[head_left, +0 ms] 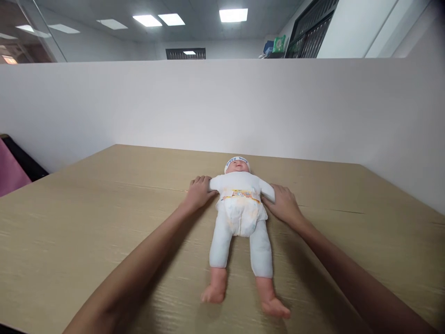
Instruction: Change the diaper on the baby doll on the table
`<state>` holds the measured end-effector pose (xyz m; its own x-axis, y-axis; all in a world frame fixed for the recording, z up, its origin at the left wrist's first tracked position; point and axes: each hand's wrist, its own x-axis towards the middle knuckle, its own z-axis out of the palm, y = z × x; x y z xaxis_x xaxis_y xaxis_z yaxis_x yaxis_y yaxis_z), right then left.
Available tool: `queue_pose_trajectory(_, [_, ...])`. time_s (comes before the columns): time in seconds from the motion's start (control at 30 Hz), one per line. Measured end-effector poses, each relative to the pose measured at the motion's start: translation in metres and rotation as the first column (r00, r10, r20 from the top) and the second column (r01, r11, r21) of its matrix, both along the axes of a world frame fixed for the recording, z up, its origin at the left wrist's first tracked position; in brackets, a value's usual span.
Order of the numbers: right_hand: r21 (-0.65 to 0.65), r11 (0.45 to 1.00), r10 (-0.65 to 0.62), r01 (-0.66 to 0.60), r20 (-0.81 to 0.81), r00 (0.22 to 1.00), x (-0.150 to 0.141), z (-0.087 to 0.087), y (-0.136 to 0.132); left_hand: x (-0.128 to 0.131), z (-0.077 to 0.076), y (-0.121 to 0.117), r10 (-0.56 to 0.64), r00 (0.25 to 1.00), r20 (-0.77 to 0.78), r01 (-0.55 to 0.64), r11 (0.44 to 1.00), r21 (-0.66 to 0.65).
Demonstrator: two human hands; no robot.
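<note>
A baby doll (239,185) lies on its back on the table, head toward the far wall and bare feet toward me. It has a white cloth body, a white headband (237,160) with blue lettering, and a white diaper (242,215) with a colourful waistband. My left hand (200,192) is closed around the end of the doll's arm at the left. On the other side, my right hand (283,202) grips the end of the other arm. Both of the doll's hands are hidden by my fingers. The diaper sits around its hips, over the white legs.
The tan table (86,222) has a smooth covering with a thin slit (347,212) at the right. Behind it rises a white wall (194,106). Something pink (12,167) with a black edge stands beyond the table's left side.
</note>
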<state>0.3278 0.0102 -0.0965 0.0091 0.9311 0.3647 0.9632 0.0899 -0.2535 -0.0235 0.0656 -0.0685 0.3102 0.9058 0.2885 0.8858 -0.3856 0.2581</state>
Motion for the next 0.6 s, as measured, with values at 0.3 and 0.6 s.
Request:
queue_pose_trajectory(0.3, [-0.05,0.997,-0.067,0.057,-0.221,0.973,-0.021,0.028,-0.021,0.023,0.021,-0.048,0.106,0.991,0.077,-0.108,0.994,0.012])
queue_pose_trajectory(0.6, [-0.043,0.979,0.13,-0.197,-0.61,0.782,0.012,0.078,-0.198,0.027,0.022,-0.299,0.104,0.827,0.553,0.08,0.951,-0.298])
